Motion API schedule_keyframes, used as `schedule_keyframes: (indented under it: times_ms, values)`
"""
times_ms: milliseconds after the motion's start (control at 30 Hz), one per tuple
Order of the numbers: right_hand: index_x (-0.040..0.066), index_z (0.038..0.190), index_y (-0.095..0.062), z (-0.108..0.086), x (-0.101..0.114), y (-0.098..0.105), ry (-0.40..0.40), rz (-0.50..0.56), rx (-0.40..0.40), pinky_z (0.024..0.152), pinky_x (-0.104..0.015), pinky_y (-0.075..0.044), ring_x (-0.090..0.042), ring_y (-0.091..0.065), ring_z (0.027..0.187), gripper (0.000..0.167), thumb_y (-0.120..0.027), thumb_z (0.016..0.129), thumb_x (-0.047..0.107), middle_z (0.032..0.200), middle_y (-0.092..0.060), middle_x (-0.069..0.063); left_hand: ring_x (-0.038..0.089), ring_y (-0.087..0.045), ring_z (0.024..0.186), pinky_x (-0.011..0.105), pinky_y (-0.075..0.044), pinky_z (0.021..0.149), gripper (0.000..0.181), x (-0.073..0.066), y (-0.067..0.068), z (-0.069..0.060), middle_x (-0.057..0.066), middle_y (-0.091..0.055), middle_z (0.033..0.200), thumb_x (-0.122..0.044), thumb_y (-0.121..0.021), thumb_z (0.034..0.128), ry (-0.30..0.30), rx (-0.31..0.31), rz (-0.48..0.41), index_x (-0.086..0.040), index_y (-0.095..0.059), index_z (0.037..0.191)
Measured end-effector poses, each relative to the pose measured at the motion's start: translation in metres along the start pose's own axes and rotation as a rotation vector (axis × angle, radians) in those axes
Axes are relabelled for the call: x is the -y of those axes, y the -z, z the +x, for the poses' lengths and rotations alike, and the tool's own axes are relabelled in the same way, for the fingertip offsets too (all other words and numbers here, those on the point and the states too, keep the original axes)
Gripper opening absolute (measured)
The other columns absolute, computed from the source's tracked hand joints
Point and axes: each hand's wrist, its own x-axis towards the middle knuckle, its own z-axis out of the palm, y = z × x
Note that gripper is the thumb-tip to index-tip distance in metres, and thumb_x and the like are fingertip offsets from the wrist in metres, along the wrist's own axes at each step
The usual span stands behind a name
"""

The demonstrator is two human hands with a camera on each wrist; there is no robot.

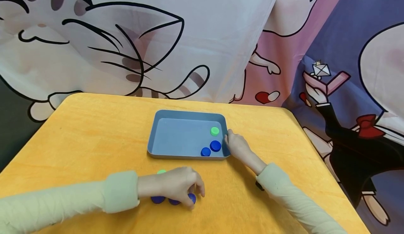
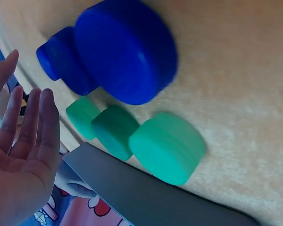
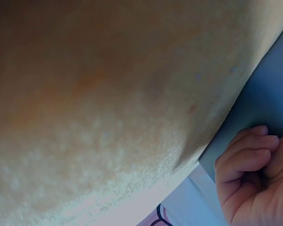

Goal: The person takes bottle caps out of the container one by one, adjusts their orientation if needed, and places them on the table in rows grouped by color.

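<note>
My left hand (image 1: pixel 180 183) hovers low over the near part of the table, thumb and fingers spread about a small blue bottle cap (image 1: pixel 192 198). In the left wrist view its fingers (image 2: pixel 30 122) look loosely extended, with nothing gripped. Blue caps (image 2: pixel 127 52) stand in a row, and beside them is a row of green caps (image 2: pixel 167 148); the hand covers most of these in the head view. My right hand (image 1: pixel 240 146) holds the right rim of a grey-blue tray (image 1: pixel 176 136), fingers curled against its side; the thumb is hidden in the right wrist view.
Inside the tray, toward its right end, lie a green cap (image 1: pixel 214 131) and two blue caps (image 1: pixel 215 146). The yellow table (image 1: pixel 104 136) has a rounded far edge, with a cartoon-printed cloth (image 1: pixel 221 45) hanging behind it.
</note>
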Motion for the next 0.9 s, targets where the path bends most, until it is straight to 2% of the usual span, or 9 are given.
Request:
schedule_keyframes:
  times_ms: [67, 267, 500, 667, 900]
  values:
    - [-0.003, 0.092, -0.052, 0.000, 0.000, 0.000, 0.005, -0.002, -0.006, 0.046, -0.033, -0.044, -0.025, -0.055, 0.054, 0.021, -0.047, 0.100, 0.015, 0.063, -0.053, -0.014, -0.001, -0.059, 0.069, 0.011, -0.046, 0.063, 0.026, -0.002, 0.002, 0.001, -0.011, -0.070, 0.088, -0.019, -0.084, 0.0718, 0.011, -0.018, -0.044, -0.018, -0.074, 0.096]
    - [-0.004, 0.093, -0.052, 0.000, 0.001, 0.001, 0.010, 0.004, -0.002, 0.045, -0.031, -0.042, -0.023, -0.054, 0.053, 0.021, -0.047, 0.100, 0.015, 0.063, -0.052, -0.012, 0.003, -0.064, 0.076, 0.011, -0.048, 0.069, 0.023, -0.002, 0.011, 0.007, -0.006, -0.074, 0.091, -0.019, -0.084, 0.0717, -0.034, -0.108, -0.065, -0.015, -0.074, 0.092]
    - [-0.003, 0.093, -0.052, -0.001, 0.000, 0.000, -0.011, 0.006, 0.006, 0.045, -0.030, -0.041, -0.022, -0.053, 0.053, 0.021, -0.046, 0.100, 0.016, 0.063, -0.052, -0.012, 0.017, -0.065, 0.087, 0.021, -0.052, 0.075, 0.025, 0.003, 0.023, 0.015, -0.001, -0.073, 0.094, -0.021, -0.084, 0.0723, 0.013, -0.220, -0.112, -0.014, -0.074, 0.094]
    - [-0.003, 0.095, -0.052, -0.001, 0.000, -0.002, -0.030, 0.002, 0.018, 0.046, -0.030, -0.043, -0.023, -0.055, 0.055, 0.022, -0.046, 0.101, 0.017, 0.064, -0.053, -0.012, 0.021, -0.063, 0.085, 0.026, -0.054, 0.074, 0.028, 0.006, 0.032, 0.023, 0.003, -0.073, 0.095, -0.020, -0.084, 0.0726, -0.012, -0.262, -0.159, -0.011, -0.073, 0.097]
    - [-0.004, 0.096, -0.053, 0.000, 0.001, -0.001, -0.031, 0.004, 0.019, 0.045, -0.028, -0.043, -0.022, -0.055, 0.054, 0.022, -0.045, 0.101, 0.017, 0.064, -0.053, -0.012, 0.024, -0.067, 0.082, 0.019, -0.051, 0.070, 0.031, 0.011, 0.049, 0.039, 0.005, -0.074, 0.095, -0.020, -0.085, 0.0714, -0.002, -0.305, -0.159, -0.009, -0.073, 0.098]
